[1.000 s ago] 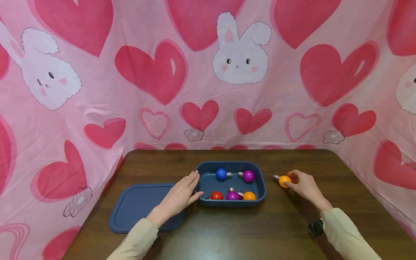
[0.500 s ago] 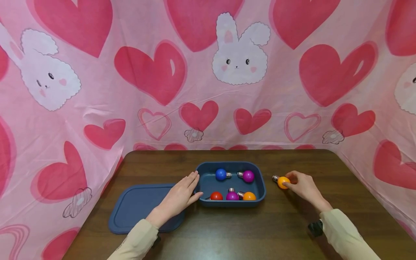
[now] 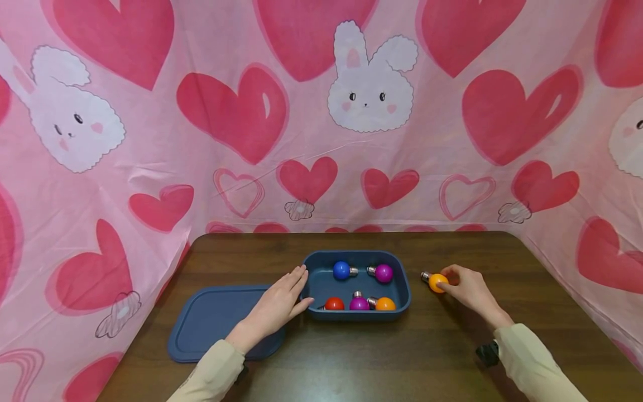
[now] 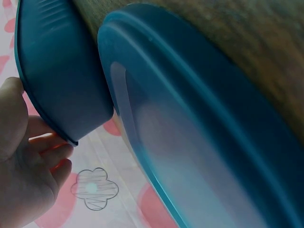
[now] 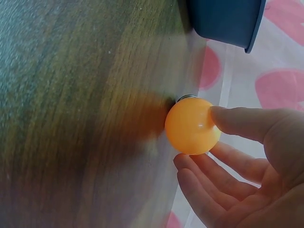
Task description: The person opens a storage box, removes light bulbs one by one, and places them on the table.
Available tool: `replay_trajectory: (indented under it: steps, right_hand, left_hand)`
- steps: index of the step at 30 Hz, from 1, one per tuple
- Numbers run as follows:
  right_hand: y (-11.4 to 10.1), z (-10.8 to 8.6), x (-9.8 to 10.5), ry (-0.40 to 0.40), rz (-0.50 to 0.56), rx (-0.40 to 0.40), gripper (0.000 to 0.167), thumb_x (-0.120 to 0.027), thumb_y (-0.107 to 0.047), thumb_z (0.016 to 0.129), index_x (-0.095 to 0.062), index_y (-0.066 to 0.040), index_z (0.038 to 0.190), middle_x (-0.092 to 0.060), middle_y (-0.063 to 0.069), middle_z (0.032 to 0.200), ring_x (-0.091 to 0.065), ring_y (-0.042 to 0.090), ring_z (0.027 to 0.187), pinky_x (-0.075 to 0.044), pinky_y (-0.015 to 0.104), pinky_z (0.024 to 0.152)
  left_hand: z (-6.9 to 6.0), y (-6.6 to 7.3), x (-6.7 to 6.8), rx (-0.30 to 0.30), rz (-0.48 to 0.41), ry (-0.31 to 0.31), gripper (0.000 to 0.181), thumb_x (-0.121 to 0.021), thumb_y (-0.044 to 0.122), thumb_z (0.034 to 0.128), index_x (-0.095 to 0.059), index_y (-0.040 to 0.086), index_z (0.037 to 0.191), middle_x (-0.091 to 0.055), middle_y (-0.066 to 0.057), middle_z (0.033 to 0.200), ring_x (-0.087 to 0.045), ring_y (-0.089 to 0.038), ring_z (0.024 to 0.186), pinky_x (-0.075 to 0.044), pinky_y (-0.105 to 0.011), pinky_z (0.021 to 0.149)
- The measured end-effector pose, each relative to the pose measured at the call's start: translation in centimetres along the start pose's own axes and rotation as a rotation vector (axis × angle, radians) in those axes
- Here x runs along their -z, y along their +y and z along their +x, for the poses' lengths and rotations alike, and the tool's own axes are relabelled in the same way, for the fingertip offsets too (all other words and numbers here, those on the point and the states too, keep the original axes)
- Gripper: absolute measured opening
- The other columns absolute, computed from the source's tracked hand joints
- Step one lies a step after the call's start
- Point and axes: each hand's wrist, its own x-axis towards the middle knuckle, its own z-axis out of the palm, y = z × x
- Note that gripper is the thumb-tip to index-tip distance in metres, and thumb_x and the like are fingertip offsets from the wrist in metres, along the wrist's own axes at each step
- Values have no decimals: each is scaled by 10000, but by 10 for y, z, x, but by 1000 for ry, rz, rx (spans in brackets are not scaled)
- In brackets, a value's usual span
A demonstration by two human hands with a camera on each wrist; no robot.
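Observation:
A dark blue rectangular box (image 3: 358, 315) stands on the table with several coloured light bulbs in it. Inside are a blue bulb (image 3: 341, 270), a red bulb (image 3: 334, 303) and an orange bulb (image 3: 385, 304), plus purple ones such as the purple bulb (image 3: 384, 273). My left hand (image 3: 275, 306) rests its extended fingers on the box's left rim. To the right of the box, my right hand (image 3: 471, 290) pinches another orange light bulb (image 5: 192, 127) between thumb and fingers. That bulb lies low at the table surface, its metal base pointing toward the box.
A flat blue lid (image 3: 216, 321) lies left of the box, partly under the left forearm. The brown wooden table (image 3: 382, 363) ends at a pink cloth backdrop (image 3: 321, 139) printed with hearts and rabbits, which encloses the back and sides.
My right hand and its orange bulb have shifted very slightly left and toward me. The left hand stays on the box rim.

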Motion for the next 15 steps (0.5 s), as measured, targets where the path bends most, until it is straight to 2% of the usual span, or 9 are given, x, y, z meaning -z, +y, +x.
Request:
replay_trajectory:
  steps: [6, 15]
  right_hand:
    - [-1, 0, 0, 17, 9, 15, 318, -717, -150, 801, -604, 63, 1009, -629, 200, 943, -607, 297, 787, -531, 416, 684]
    - [-3, 1, 1, 34, 7, 35, 303, -726, -134, 788, -614, 63, 989, -638, 184, 917, -621, 278, 765, -533, 397, 657]
  left_hand:
    - [0, 0, 0, 1, 0, -4, 620, -547, 400, 909, -432, -22, 1349, -384, -152, 1407, -355, -255, 1287, -300, -394, 1028]
    - [0, -1, -1, 3, -5, -2, 620, -548, 402, 907, -440, -25, 1344, -387, -156, 1404, -362, -264, 1282, -322, -423, 1012]
